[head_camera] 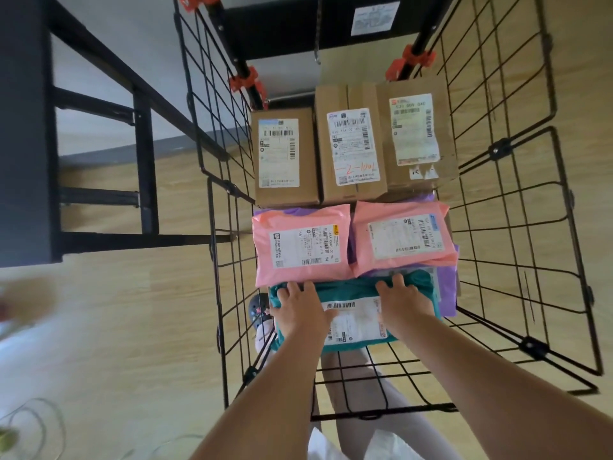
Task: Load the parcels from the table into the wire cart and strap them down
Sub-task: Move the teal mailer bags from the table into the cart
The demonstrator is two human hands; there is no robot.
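Observation:
I look straight down into the black wire cart [510, 247]. Three brown cardboard boxes [351, 151] with labels stand side by side at its far end. Two pink mailer bags [302, 247] lie in front of them, on top of purple bags [447, 287]. Nearest me lies a teal mailer bag [348, 293] with a white label. My left hand [298, 310] and my right hand [404, 300] both rest palm down on the teal bag, fingers spread toward its far edge.
A black table frame [99, 134] stands to the left of the cart on a light wooden floor [132, 320]. Red clamps [245, 79] sit on the cart's far posts. My legs and a shoe [260, 307] show through the cart's near wall.

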